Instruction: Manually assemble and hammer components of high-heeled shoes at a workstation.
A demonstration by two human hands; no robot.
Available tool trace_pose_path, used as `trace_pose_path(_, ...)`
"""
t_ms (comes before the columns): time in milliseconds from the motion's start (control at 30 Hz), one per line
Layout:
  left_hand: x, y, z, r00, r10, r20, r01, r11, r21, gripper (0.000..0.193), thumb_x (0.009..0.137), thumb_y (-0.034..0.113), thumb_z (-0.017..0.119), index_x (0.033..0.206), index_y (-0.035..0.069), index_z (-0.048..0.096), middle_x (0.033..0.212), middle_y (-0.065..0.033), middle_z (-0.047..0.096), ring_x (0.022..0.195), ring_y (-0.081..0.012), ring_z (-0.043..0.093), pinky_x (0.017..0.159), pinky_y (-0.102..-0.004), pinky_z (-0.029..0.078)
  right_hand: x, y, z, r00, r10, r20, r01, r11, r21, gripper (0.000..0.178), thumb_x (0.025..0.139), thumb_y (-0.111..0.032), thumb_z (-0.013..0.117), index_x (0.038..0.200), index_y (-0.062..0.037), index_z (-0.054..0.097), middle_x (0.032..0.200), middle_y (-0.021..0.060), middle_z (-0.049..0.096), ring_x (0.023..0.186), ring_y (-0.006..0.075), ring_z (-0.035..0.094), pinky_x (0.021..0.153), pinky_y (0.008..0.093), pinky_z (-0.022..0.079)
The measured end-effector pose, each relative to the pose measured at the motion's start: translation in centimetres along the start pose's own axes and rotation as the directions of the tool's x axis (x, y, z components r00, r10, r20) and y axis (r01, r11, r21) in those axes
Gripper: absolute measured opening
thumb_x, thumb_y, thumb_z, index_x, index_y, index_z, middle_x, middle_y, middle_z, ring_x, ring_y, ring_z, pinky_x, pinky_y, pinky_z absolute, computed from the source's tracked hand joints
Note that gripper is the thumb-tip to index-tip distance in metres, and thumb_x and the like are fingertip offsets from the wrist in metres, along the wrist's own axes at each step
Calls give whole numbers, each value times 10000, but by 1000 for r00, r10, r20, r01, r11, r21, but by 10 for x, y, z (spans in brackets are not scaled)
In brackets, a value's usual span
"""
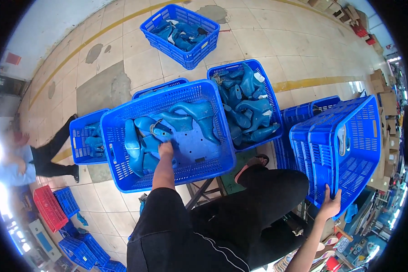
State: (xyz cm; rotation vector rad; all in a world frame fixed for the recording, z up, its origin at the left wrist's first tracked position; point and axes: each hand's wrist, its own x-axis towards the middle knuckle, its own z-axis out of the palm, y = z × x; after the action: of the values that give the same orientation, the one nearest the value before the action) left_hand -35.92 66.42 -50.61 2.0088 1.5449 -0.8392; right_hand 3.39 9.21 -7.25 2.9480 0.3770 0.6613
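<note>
One blue shoe form [162,133] is touched by the left hand [166,149], its grip unclear, in the large basket [190,147]; a tilted crate [322,143] is clasped by the right hand [330,207]; beyond, more forms [257,109] are heaped.

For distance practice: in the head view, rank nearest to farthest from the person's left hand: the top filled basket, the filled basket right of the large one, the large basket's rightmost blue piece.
1. Rightmost blue piece: inside the large basket, right of the left hand.
2. Right filled basket: outside it.
3. Top filled basket: beyond, on the floor.
</note>
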Motion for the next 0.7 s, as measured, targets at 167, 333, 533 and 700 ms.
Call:
trace_pose_path(167, -26, -8, 23, 967, 245, -68, -207, 915, 345, 411, 1068, 220, 457, 1429, 177, 649, 1566, -58, 552, 1454, -277, 503, 1250, -562, 316, 55, 17, -4, 1000, -26, -12, 27, 998, 57, 496, 878, -530, 824, 973, -70, 665, 795, 237, 698, 666, 474, 643, 601, 531, 490)
trace_pose_path(333, -33, -21, 29, 968, 217, -124, -193, 965, 178, 383, 1063, 196, 450, 1376, 208, 669, 1350, -110, 713, 1334, -334, 618, 1217, -535, 380, 77, 39, 11, 999, -32, 15, 32, 999, 1, 516, 853, -532, 844, 1057, -81, 697, 820, 235, 717, 708, 470, 668, 633, 536, 508)
trace_pose_path(533, -66, -28, -14, 953, 248, -173, -253, 968, -4, 382, 1042, 138, 486, 1375, 219, 653, 1155, -169, 771, 1065, -401, 745, 1009, -539, 548, 74, 52, 14, 1000, -8, -7, 7, 995, -100, 616, 797, -607, 858, 1144, -115, 726, 881, 233, 747, 776, 462, 719, 659, 536, 540)
trace_pose_path(700, -100, -91, -92, 752, 142, -644, -528, 714, -459, 214, 991, 112, 689, 1203, 78, 688, 1070, -172, 764, 971, -302, 746, 820, -448, 558, 82, 19, 2, 995, -30, 91, 22, 997, 79, 635, 827, -627, 830, 1190, -116, 731, 893, 241, 750, 805, 457, 728, 672, 533, 544)
